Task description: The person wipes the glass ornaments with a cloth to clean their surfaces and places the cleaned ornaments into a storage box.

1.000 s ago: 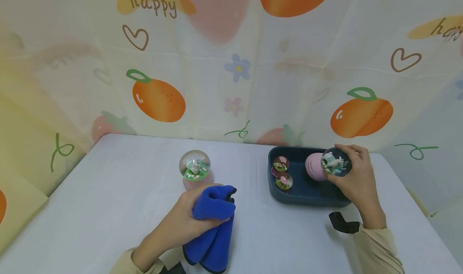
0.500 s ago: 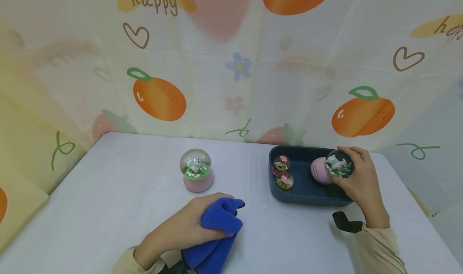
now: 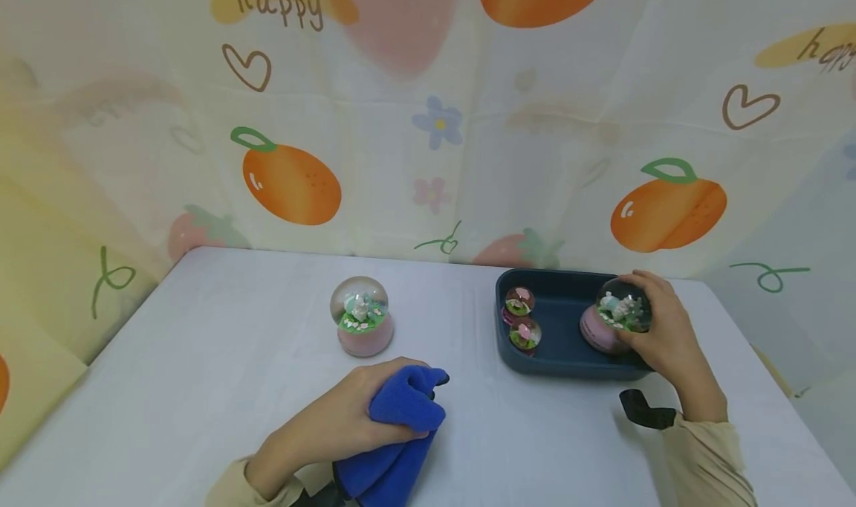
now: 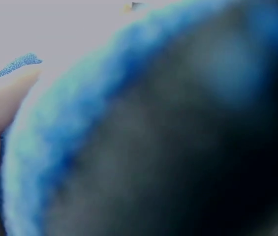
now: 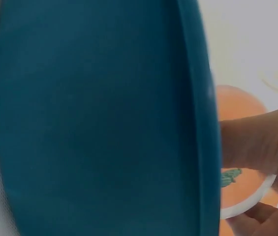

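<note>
In the head view my right hand (image 3: 669, 332) grips the glass ball of a snow globe (image 3: 623, 306), whose pink base tilts slightly inside the right end of a dark blue tray (image 3: 568, 367). The right wrist view has the tray's wall (image 5: 104, 118) across most of it, with the thumb on the globe's glass (image 5: 237, 103) beyond the rim. My left hand (image 3: 341, 414) holds a bunched blue cloth (image 3: 404, 410) above the table. That cloth fills the left wrist view as a blur. Just beyond the left hand, a second pink-based snow globe (image 3: 361, 315) stands upright.
Two small glass globes, a rear one (image 3: 519, 303) and a front one (image 3: 524, 334), stand at the tray's left end. A white-covered table (image 3: 221, 343) reaches back to a fruit-print curtain (image 3: 374, 105). A black strap piece (image 3: 645, 409) sticks out from the right wrist.
The snow globe in my right hand has turned from lying sideways toward upright and shifted slightly right and nearer. My left hand and the cloth have drawn back, uncovering the other globe's base.
</note>
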Demonstrator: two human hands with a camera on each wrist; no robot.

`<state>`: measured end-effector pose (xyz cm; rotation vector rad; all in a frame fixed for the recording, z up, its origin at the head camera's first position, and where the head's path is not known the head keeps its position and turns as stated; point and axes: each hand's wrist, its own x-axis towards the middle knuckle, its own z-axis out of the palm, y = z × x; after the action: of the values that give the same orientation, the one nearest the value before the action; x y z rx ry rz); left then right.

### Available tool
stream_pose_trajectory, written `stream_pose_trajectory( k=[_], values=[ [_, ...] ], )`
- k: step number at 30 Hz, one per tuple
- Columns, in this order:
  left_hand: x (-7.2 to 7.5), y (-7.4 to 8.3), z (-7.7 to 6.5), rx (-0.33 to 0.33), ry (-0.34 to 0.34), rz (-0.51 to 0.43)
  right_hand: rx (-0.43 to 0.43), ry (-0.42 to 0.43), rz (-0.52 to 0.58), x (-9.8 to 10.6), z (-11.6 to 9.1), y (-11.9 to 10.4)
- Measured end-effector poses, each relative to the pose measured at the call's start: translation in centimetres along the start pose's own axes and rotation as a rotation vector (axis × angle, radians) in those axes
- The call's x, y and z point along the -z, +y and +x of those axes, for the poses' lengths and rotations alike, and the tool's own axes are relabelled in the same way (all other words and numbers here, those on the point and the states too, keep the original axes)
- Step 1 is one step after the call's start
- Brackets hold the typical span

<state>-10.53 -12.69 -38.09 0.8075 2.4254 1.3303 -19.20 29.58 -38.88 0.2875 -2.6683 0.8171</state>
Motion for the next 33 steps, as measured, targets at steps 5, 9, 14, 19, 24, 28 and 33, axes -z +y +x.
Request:
stream_pose_trajectory(
  k=[5, 9, 14, 19, 24, 28, 33],
  values=[
    [0.0, -0.1, 0.0, 0.014, -0.03, -0.013, -0.052, -0.013, -0.01, 0.0, 0.0, -0.2],
    [0.1, -0.2, 0.0, 0.017, -0.057, -0.014, -0.075, -0.042, -0.001, 0.0, -0.1, -0.3],
    [0.1, -0.5, 0.0, -0.029, -0.074, 0.009, -0.066, -0.029, 0.031, -0.3, -0.1, -0.2],
    [0.1, -0.6, -0.1, -0.047, -0.09, 0.033, -0.049, 0.022, 0.037, -0.4, -0.1, -0.1],
    [0.1, -0.6, 0.0, -0.037, -0.103, 0.022, -0.089, 0.025, 0.032, -0.3, -0.1, -0.2],
    [0.1, -0.5, 0.0, -0.044, -0.098, 0.038, -0.082, 0.031, 0.044, -0.2, -0.1, -0.4],
    [0.1, -0.7, -0.1, -0.047, -0.112, 0.052, -0.018, 0.103, 0.074, -0.3, 0.0, -1.3]
  ],
)
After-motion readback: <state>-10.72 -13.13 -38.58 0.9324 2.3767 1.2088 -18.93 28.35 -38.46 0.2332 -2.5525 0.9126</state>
